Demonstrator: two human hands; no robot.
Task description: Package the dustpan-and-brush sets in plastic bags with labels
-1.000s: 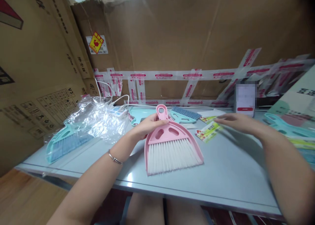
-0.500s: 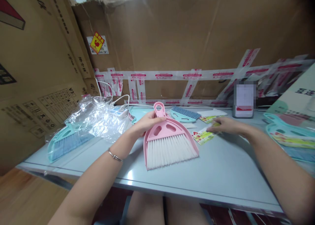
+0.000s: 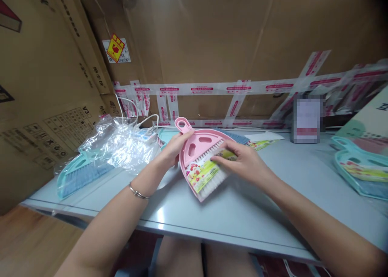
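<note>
My left hand (image 3: 176, 146) grips a pink dustpan (image 3: 198, 141) at the base of its looped handle, fingers mostly hidden behind it. A brush with white bristles (image 3: 212, 185) is nested in the pan, which tilts with its wide edge toward the lower right. Over the bristles lies a colourful printed card (image 3: 201, 172), yellow-green with red figures. Its right part is pinched between the thumb and fingers of my right hand (image 3: 239, 157). Behind the pan, a blue-bristled brush (image 3: 232, 136) and another printed card (image 3: 263, 143) are partly covered.
Clear plastic bags (image 3: 130, 141) and a bagged turquoise dustpan set (image 3: 86, 170) lie at left. Another turquoise set (image 3: 360, 163) is at right. A phone (image 3: 307, 121) stands before the large cardboard box (image 3: 197, 34). White cables (image 3: 151, 117) run along the back.
My right hand has picked up the printed card from the table and brought it left onto the white bristles. The pink dustpan has turned, its handle swinging left.
</note>
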